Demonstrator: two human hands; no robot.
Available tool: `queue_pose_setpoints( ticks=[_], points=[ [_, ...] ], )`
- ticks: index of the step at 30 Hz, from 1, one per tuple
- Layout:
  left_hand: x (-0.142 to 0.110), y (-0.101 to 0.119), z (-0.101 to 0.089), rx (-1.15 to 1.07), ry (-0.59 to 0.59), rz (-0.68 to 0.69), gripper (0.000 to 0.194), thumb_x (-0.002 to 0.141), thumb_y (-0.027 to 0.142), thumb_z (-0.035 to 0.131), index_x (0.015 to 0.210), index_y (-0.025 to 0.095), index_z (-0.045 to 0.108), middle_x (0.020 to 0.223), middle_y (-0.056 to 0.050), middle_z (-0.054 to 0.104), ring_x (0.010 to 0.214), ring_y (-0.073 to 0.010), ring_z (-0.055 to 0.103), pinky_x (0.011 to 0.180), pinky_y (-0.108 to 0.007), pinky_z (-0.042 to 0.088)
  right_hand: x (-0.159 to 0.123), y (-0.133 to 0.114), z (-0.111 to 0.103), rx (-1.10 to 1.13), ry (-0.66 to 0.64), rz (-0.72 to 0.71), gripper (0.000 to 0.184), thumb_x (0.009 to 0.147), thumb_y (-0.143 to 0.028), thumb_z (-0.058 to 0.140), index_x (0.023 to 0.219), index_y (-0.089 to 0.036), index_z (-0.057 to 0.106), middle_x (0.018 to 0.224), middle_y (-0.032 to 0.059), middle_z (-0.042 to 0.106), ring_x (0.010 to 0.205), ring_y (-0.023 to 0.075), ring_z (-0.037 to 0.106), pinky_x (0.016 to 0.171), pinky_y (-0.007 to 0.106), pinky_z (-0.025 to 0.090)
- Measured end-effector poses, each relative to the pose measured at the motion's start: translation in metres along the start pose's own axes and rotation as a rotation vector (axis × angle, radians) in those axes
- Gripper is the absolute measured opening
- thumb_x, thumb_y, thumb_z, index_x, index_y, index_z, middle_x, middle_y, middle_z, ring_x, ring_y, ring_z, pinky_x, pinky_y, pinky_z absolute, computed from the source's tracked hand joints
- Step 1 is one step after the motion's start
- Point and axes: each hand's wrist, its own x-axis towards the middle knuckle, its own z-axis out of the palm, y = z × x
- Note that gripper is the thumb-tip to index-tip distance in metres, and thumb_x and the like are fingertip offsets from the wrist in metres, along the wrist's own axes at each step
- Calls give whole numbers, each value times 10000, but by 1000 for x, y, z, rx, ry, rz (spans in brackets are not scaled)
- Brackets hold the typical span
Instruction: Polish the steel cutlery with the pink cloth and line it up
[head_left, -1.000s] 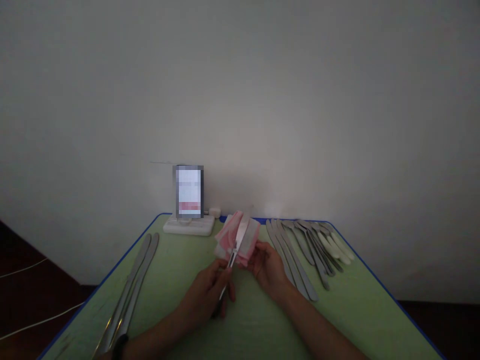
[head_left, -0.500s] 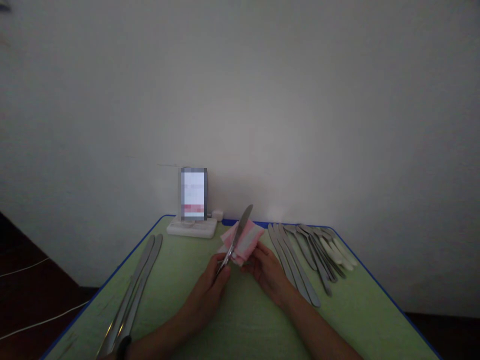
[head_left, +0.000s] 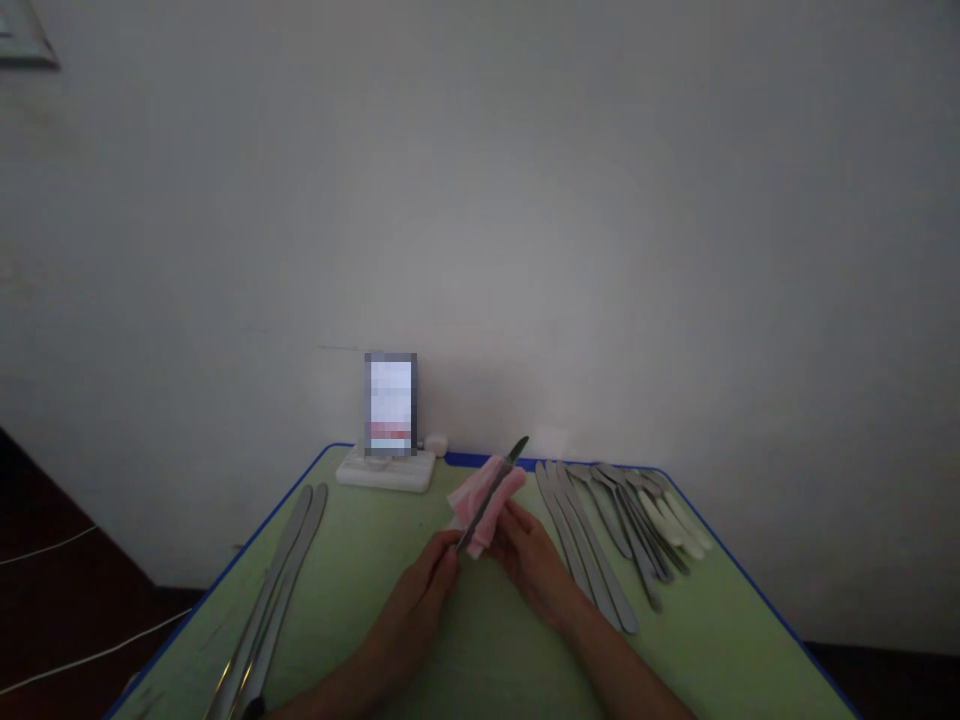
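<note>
My left hand [head_left: 420,595] is closed around the handle end of a table knife [head_left: 489,503], whose blade slants up and away to the right. Under and around the blade lies a pink and white cloth [head_left: 491,520], folded up along its right side. From the right, my right hand [head_left: 529,555] holds this cloth, its fingers partly hidden beneath it. The blade's tip sticks out past the cloth's far edge. Both hands are above the middle of the green tabletop [head_left: 517,660].
Two long knives [head_left: 281,590] lie at the left. Several knives [head_left: 585,550] lie on the right, beside several spoons and forks [head_left: 630,510], some with white handles [head_left: 675,525]. A phone [head_left: 391,405] with a blurred screen stands on a white base [head_left: 386,472] near the wall.
The knife has turned and tilted lower to the right. The cloth, flat under the blade before, now folds up around it. My left hand has shifted up along the handle; the view has tilted slightly upward.
</note>
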Motion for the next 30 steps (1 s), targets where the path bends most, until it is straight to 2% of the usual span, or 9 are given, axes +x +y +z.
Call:
queue_pose_setpoints(
  ticks=[3, 6, 10, 11, 15, 18, 22, 25, 30],
  points=[
    [-1, 7, -1, 28, 21, -7, 388, 894, 456, 420, 1116, 187, 589, 1015, -70, 617, 1010, -240, 530, 955, -333, 377, -2, -3, 2, 2, 5, -1, 271, 749, -411, 689, 909, -192, 676, 830, 42, 688, 772, 176, 638, 694, 302, 483],
    [2, 1, -3, -19, 60, -33, 428, 866, 490, 457, 1124, 186, 610, 1002, -75, 634, 1003, -251, 538, 922, -343, 407, -2, -3, 1, 24, 21, 18, 265, 751, -415, 692, 888, -188, 679, 781, 28, 677, 695, 146, 616, 632, 263, 456],
    [10, -14, -4, -91, 33, -133, 539, 820, 583, 481, 1126, 164, 628, 689, -20, 588, 651, -192, 537, 657, -303, 462, 3, 0, -5, 78, 39, 57, 316, 724, -444, 717, 892, -179, 684, 755, 26, 668, 657, 130, 601, 605, 251, 430],
    [11, -15, -4, -110, 41, -149, 544, 817, 582, 488, 1136, 163, 625, 691, -15, 581, 634, -180, 530, 639, -292, 457, 4, 1, -5, 85, 38, 61, 327, 719, -450, 720, 897, -179, 684, 763, 29, 669, 662, 133, 603, 607, 256, 430],
    [9, -8, -2, -156, 85, -142, 505, 789, 548, 542, 1129, 183, 619, 994, -68, 623, 878, -215, 570, 751, -300, 472, 4, 1, -6, 88, 35, 65, 336, 703, -460, 730, 896, -188, 685, 781, 29, 669, 658, 137, 602, 598, 266, 427],
    [6, 3, -1, -42, 76, -35, 453, 784, 501, 578, 1115, 193, 607, 1042, -72, 623, 986, -239, 556, 858, -324, 446, 3, 2, -6, 80, 37, 66, 322, 706, -460, 725, 881, -193, 684, 748, 16, 657, 629, 127, 587, 585, 263, 420],
    [4, 6, 0, -23, 44, -30, 433, 830, 504, 525, 1139, 200, 516, 1054, -68, 595, 770, -177, 566, 714, -300, 466, 3, 3, -6, 52, 24, 64, 301, 711, -448, 721, 863, -191, 678, 732, 12, 653, 612, 124, 580, 581, 265, 418],
    [4, 1, 0, -63, 16, -62, 407, 851, 507, 502, 1122, 210, 442, 1056, -50, 570, 623, -109, 500, 569, -240, 417, 3, 3, -6, 42, 15, 73, 318, 705, -456, 721, 863, -184, 676, 724, 12, 652, 629, 132, 591, 590, 269, 427],
    [5, -2, 2, -173, -2, -120, 418, 824, 514, 535, 1081, 220, 387, 878, 14, 544, 523, -71, 395, 454, -190, 303, 2, 3, -4, 37, 18, 81, 322, 714, -455, 713, 865, -174, 672, 732, 17, 657, 636, 130, 593, 587, 267, 424]
  ],
)
